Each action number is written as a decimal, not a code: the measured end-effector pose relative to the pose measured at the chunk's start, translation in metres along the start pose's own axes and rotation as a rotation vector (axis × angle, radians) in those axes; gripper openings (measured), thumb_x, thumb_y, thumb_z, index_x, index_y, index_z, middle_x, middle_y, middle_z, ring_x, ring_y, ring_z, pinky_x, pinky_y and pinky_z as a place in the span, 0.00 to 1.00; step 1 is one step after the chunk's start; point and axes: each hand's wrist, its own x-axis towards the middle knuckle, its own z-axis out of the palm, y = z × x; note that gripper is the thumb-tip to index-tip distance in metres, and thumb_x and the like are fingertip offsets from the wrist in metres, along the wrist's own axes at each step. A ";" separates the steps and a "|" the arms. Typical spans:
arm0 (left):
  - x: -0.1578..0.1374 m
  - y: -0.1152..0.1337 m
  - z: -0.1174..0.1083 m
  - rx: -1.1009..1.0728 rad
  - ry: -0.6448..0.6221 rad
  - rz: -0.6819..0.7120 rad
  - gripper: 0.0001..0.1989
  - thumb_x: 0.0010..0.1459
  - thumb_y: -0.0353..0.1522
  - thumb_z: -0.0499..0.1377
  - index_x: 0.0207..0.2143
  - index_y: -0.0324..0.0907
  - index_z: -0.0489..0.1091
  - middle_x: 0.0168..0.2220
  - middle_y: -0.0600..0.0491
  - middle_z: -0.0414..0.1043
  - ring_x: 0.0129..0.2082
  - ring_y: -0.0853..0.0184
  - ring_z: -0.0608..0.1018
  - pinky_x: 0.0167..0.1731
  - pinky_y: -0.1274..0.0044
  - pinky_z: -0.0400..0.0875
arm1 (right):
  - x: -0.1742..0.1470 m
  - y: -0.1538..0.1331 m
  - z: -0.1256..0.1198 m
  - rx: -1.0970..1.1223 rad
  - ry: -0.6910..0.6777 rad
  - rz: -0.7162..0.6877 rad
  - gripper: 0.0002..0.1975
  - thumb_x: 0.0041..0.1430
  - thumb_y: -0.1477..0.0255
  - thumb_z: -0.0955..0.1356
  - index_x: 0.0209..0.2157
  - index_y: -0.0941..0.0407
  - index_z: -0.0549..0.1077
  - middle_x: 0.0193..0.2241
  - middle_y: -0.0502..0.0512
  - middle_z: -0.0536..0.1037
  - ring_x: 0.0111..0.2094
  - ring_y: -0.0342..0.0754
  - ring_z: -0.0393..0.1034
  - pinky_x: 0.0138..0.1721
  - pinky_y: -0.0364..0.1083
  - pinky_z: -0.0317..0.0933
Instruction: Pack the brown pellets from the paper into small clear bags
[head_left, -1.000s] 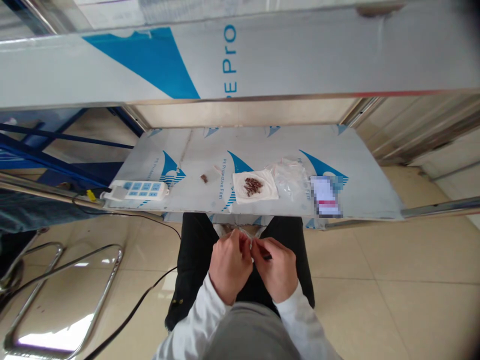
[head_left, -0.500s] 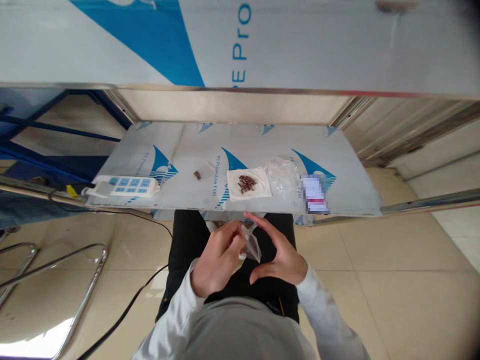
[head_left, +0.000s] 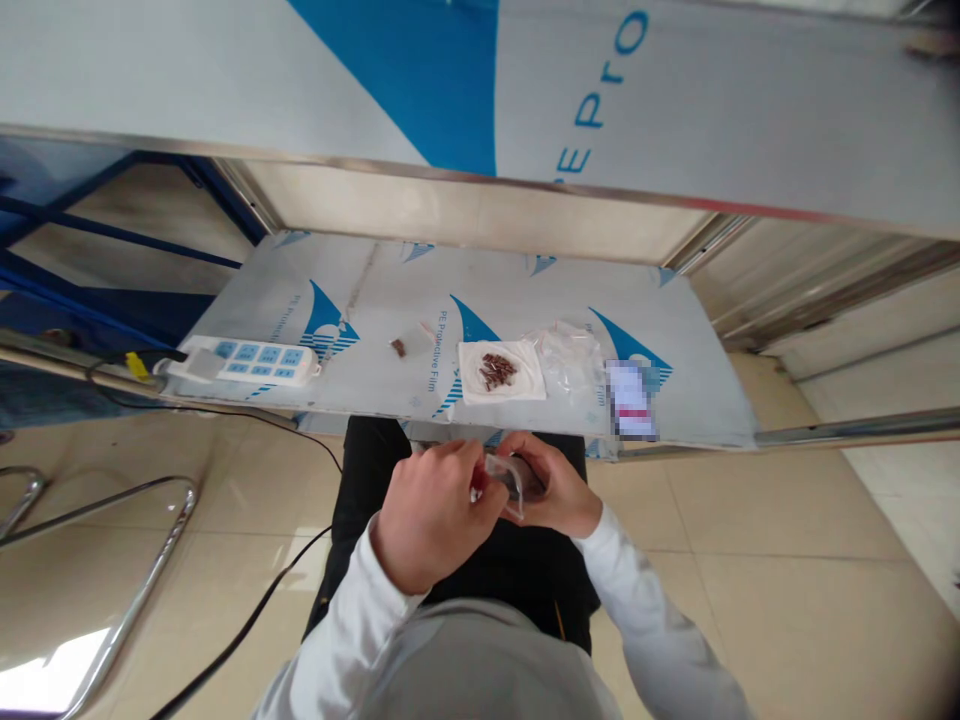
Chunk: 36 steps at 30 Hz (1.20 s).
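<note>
Over my lap, my left hand (head_left: 439, 510) is closed, pinching a small clear plastic bag (head_left: 513, 482) between thumb and fingers. Curved around the bag's other side is my right hand (head_left: 566, 492), its thumb and fingertips at the bag's edges. The bag's lower part is hidden by the hands. Just beyond them on the shelf is a white square tray or liner (head_left: 469, 388) with a heap of small dark brown pieces (head_left: 497, 371). Several clear plastic bags (head_left: 570, 355) lie to the right of it.
The film-covered shelf (head_left: 360, 390) also holds a power strip (head_left: 262, 362) at left, a small brown piece (head_left: 397, 347) and a blurred-out phone-like object (head_left: 632, 400) at right. A higher panel (head_left: 225, 80) overhangs it. A metal-framed chair (head_left: 161, 530) and black cable (head_left: 255, 620) are at left.
My right hand has moved in from the right and closed around the plastic bag, where before it was spread apart beside it. The view has tilted slightly.
</note>
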 end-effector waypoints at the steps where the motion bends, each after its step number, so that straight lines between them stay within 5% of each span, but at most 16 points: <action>1: 0.002 -0.001 0.001 -0.018 0.039 -0.001 0.07 0.52 0.32 0.54 0.22 0.43 0.62 0.23 0.56 0.70 0.21 0.69 0.68 0.23 0.76 0.47 | 0.005 0.000 -0.003 -0.056 0.021 -0.017 0.19 0.43 0.66 0.75 0.36 0.55 0.66 0.31 0.49 0.71 0.31 0.44 0.66 0.33 0.42 0.60; 7: 0.013 -0.046 0.016 -0.291 0.298 -0.092 0.12 0.60 0.34 0.49 0.25 0.42 0.63 0.20 0.57 0.65 0.19 0.73 0.64 0.24 0.80 0.54 | 0.056 0.016 -0.045 -0.670 0.131 0.016 0.20 0.47 0.63 0.74 0.38 0.56 0.67 0.31 0.49 0.72 0.33 0.44 0.68 0.35 0.42 0.61; 10: 0.007 -0.094 0.047 -0.256 0.364 -0.189 0.15 0.63 0.35 0.47 0.23 0.42 0.59 0.18 0.58 0.61 0.19 0.73 0.63 0.24 0.80 0.54 | 0.095 0.023 -0.074 -1.220 0.016 0.129 0.18 0.52 0.63 0.71 0.42 0.57 0.68 0.38 0.54 0.74 0.40 0.47 0.69 0.41 0.44 0.60; 13: -0.010 -0.138 0.090 -0.170 0.356 -0.298 0.18 0.63 0.38 0.47 0.21 0.42 0.60 0.18 0.57 0.62 0.18 0.72 0.65 0.23 0.78 0.52 | 0.130 0.028 -0.090 -1.490 -0.075 0.211 0.17 0.51 0.68 0.71 0.43 0.58 0.71 0.43 0.61 0.74 0.46 0.55 0.66 0.46 0.50 0.58; 19: -0.039 -0.169 0.144 -0.016 0.350 -0.231 0.21 0.62 0.41 0.49 0.19 0.42 0.64 0.19 0.54 0.67 0.19 0.72 0.68 0.22 0.78 0.51 | 0.168 0.033 -0.077 -1.715 -0.227 0.271 0.20 0.49 0.78 0.69 0.46 0.61 0.72 0.46 0.68 0.74 0.50 0.59 0.63 0.50 0.56 0.51; 24: -0.034 -0.175 0.145 -0.028 0.331 -0.245 0.21 0.63 0.40 0.49 0.19 0.41 0.64 0.19 0.55 0.67 0.19 0.73 0.67 0.23 0.78 0.51 | 0.183 0.031 -0.063 -1.827 -0.292 0.297 0.15 0.57 0.78 0.62 0.44 0.59 0.75 0.46 0.67 0.76 0.51 0.59 0.64 0.52 0.59 0.49; 36: -0.033 -0.170 0.139 -0.036 0.269 -0.304 0.20 0.63 0.40 0.49 0.20 0.41 0.64 0.20 0.53 0.69 0.20 0.71 0.68 0.23 0.77 0.50 | 0.195 0.023 -0.061 -1.850 -0.306 0.270 0.16 0.50 0.70 0.69 0.43 0.56 0.76 0.46 0.67 0.76 0.51 0.62 0.65 0.54 0.61 0.46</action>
